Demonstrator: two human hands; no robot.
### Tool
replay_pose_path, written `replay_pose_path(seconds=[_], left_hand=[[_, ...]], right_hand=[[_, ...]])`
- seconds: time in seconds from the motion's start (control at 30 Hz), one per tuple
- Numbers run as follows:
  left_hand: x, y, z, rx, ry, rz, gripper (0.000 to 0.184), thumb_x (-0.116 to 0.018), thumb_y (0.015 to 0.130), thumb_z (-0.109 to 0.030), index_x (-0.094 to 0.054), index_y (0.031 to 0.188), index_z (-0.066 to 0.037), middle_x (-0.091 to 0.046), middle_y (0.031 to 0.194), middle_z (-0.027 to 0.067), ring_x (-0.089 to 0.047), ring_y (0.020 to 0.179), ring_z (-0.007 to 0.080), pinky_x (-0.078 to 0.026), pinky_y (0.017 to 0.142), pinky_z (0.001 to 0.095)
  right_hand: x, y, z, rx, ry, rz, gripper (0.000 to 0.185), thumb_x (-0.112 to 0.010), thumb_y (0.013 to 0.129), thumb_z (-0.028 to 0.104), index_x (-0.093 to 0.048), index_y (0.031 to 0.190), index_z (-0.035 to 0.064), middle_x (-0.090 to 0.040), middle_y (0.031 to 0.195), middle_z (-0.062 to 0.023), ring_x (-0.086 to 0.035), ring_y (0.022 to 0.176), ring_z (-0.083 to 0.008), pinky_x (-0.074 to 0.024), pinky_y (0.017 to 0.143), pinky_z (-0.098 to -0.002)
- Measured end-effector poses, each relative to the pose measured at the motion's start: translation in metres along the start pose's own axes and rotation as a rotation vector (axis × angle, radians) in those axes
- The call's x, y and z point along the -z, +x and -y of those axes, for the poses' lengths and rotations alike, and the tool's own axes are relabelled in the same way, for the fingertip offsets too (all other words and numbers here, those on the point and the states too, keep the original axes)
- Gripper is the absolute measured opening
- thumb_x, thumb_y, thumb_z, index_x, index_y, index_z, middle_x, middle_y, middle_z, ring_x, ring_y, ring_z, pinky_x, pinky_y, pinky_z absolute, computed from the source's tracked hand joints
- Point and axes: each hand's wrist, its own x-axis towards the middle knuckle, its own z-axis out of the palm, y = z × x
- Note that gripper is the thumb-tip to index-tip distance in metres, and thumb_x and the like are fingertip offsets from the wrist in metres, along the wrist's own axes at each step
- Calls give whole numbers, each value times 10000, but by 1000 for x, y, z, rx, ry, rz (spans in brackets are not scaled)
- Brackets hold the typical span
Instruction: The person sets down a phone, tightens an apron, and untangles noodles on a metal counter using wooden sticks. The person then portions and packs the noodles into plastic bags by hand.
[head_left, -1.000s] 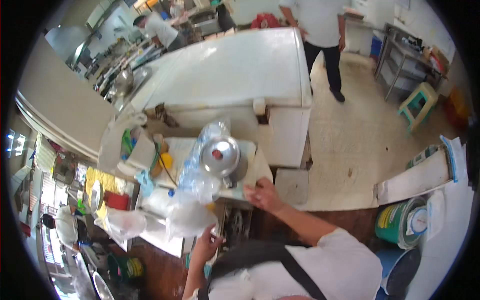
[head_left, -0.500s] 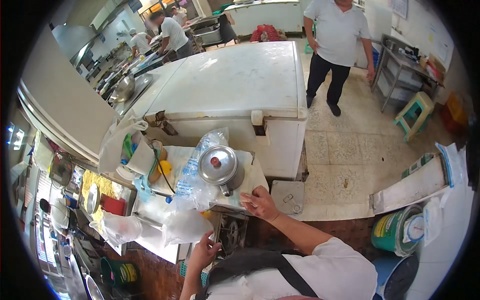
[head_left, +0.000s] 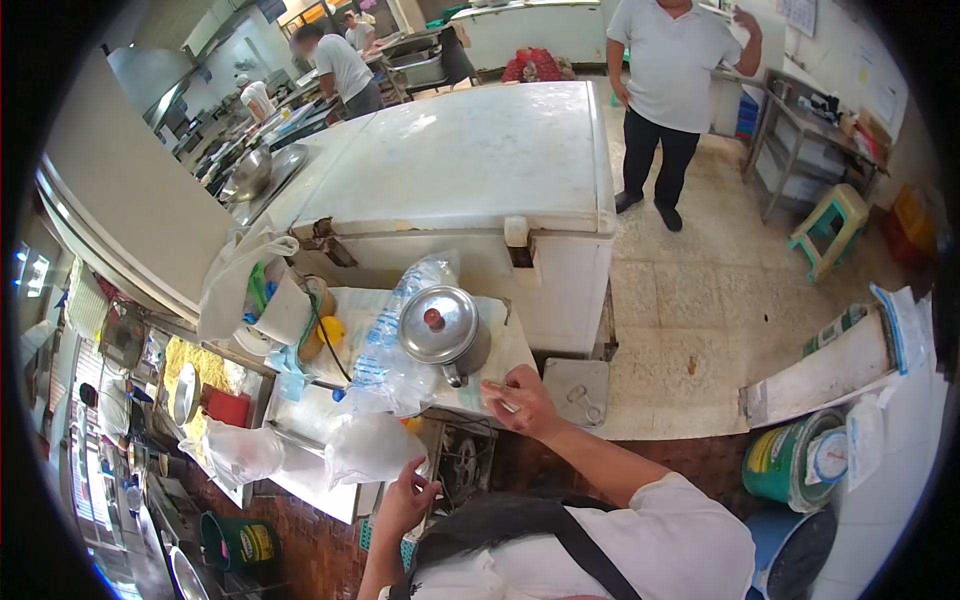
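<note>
My right hand (head_left: 525,404) is at the table's right corner, fingers curled around something small and pale that I cannot make out. Just left of it stands a lidded metal pot (head_left: 445,335) with a red knob; its handle points toward me. My left hand (head_left: 405,498) is lower, its fingers bent and apart with nothing visible in them. Its fingertips are close to a full whitish plastic bag (head_left: 372,452); whether they touch is unclear. Behind the pot lies a crumpled clear plastic bag with blue print (head_left: 385,345).
A large white chest freezer (head_left: 450,160) stands beyond the table. A white bucket (head_left: 280,312), yellow items (head_left: 330,331) and another plastic bag (head_left: 245,452) are at left. A person (head_left: 668,80) stands behind the freezer's right side; a green bucket (head_left: 790,460) is at right.
My right hand has turned slightly, and a pale sliver now shows between its fingers. My left hand barely moved. The standing person has raised one hand.
</note>
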Motion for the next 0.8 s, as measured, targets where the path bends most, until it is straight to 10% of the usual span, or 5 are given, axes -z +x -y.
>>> replay_pose_path(seconds=[0.13, 0.2, 0.27, 0.8], left_hand=[[-1, -4, 4, 10, -4, -11, 596, -728, 883, -252, -495, 1391, -44, -712, 902, 158, -689, 799, 329, -526, 740, 422], [-3, -3, 8, 10, 0, -13, 599, -729, 883, -251, -494, 1394, -44, -709, 900, 154, -686, 783, 323, -527, 738, 421], [-1, -6, 0, 23, -20, -10, 605, -728, 884, -251, -489, 1401, -47, -708, 899, 152, -684, 779, 322, -528, 741, 424], [2, -5, 4, 15, -7, -16, 602, -719, 889, -259, -485, 1399, -43, -717, 910, 171, -701, 832, 347, -527, 763, 434]], right_hand=[[53, 58, 48, 47, 13, -15, 607, -769, 826, 375, -588, 1355, 139, -558, 1084, -133, -559, 944, -268, -474, 797, -374], [70, 96, 57, -275, 968, -157, 872, -631, 869, 653, -351, 1534, 165, -524, 1329, -179, -556, 1142, -312, -478, 905, -434], [97, 132, 70, -233, 1248, -168, 1074, -516, 823, 812, -114, 1604, 194, -400, 1514, -213, -509, 1282, -367, -459, 996, -501], [109, 147, 66, -139, 1056, -224, 1166, -438, 776, 893, -7, 1613, 206, -149, 1639, -220, -251, 1482, -392, -339, 1111, -623]])
